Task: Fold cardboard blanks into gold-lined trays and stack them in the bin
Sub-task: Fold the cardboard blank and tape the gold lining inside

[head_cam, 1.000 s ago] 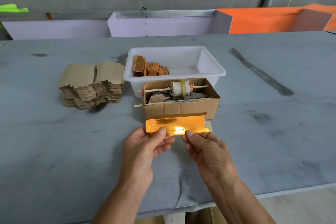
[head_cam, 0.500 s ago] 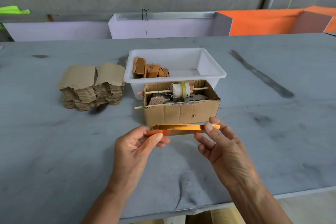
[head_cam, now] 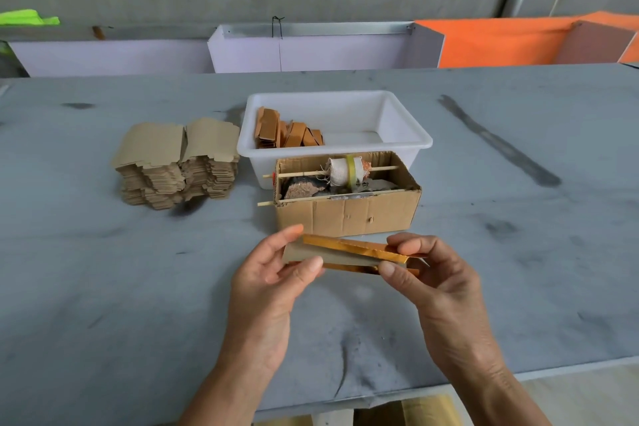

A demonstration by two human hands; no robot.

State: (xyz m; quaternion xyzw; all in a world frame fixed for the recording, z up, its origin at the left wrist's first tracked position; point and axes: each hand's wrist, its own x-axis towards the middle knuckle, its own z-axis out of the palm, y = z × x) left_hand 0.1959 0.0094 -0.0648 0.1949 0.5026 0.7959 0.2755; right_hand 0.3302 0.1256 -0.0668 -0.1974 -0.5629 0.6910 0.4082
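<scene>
Gold-lined blank (head_cam: 349,254), flat-faced a second ago, now tilts half-folded above the worktop (head_cam: 103,287); left hand (head_cam: 266,290) and right hand (head_cam: 435,284) pinch its ends, tray walls forming.

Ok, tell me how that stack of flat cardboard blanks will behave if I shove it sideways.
The stack of blanks would probably shear rather than slide whole: it is loose sheets with ragged, uneven edges. It already splits into two side-by-side piles, so these may part. Thin card likely makes it light, so a shove would move it easily on the grey table.
</scene>
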